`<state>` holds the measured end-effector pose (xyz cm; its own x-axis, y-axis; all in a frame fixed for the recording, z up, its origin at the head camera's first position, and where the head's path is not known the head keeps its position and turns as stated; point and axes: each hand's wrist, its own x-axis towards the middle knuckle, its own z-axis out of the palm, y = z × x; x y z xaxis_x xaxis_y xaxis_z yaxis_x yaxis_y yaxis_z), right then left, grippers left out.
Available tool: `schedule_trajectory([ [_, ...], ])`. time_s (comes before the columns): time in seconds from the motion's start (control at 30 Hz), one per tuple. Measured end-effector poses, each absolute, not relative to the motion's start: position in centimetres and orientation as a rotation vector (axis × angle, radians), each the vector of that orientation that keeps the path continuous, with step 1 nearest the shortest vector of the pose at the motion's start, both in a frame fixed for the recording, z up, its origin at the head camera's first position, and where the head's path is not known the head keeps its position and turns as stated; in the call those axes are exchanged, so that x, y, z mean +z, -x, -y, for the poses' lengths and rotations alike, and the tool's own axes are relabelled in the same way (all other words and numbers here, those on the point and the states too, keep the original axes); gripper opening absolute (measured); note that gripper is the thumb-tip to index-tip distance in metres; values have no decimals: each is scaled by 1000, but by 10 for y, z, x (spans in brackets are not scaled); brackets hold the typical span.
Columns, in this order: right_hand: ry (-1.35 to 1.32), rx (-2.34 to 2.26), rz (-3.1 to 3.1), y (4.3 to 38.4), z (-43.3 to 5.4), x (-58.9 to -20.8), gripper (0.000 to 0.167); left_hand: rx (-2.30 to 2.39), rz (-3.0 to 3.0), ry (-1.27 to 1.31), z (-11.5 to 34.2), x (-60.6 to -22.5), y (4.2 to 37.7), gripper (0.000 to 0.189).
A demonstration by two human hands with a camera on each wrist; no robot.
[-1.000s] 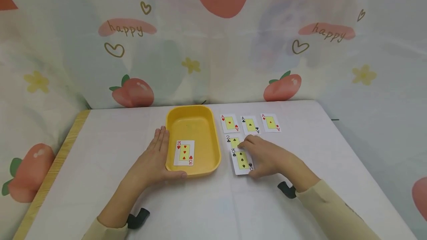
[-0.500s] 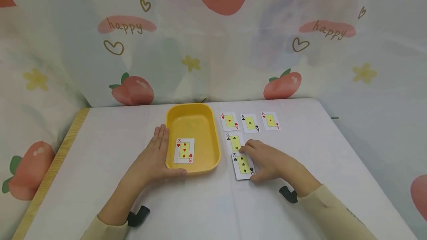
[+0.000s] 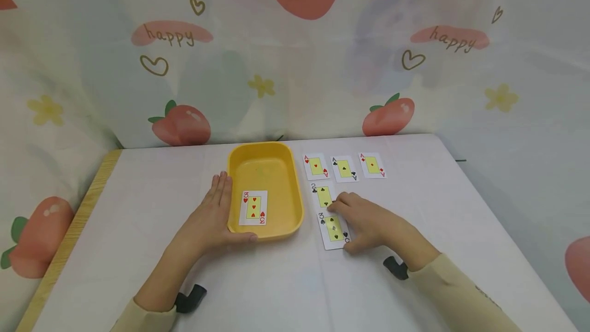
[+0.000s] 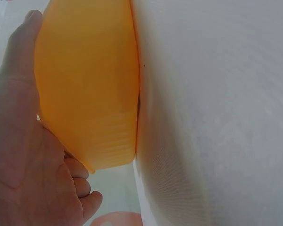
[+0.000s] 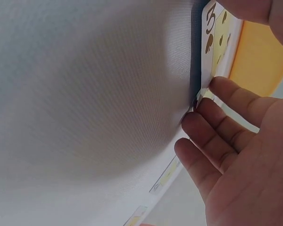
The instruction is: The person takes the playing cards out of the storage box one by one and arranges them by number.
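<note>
A three of spades playing card (image 3: 334, 229) lies partly over the two of clubs (image 3: 323, 196). My right hand (image 3: 369, 224) holds it at its right side, thumb near the lower corner and index finger near the upper part. In the right wrist view the card (image 5: 208, 47) shows edge-on between thumb and fingers, a dark blue band under it. My left hand (image 3: 207, 219) rests against the yellow tray (image 3: 283, 188), fingers straight along its left side and thumb along its front rim. Inside the tray lies the three of hearts (image 3: 253, 208).
Three aces lie in a row behind: hearts (image 3: 316, 166), clubs (image 3: 344, 168) and diamonds (image 3: 372, 165). A white cloth covers the table (image 3: 276, 291), its wooden edge (image 3: 69, 250) showing at left. A printed curtain (image 3: 295, 65) hangs at the back.
My right hand has drawn the three of spades slightly toward me, baring more of the two of clubs. The left hand and tray have stayed put.
</note>
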<state>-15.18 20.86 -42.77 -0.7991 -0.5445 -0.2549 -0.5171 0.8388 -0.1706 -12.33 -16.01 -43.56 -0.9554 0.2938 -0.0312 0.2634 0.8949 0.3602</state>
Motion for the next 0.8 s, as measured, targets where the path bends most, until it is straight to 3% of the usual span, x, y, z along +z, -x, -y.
schedule_trajectory([
  [0.8, 874, -193, -2759, 167, -207, -403, 85, 539, -2974, -418, 158, -435, 122, 148],
])
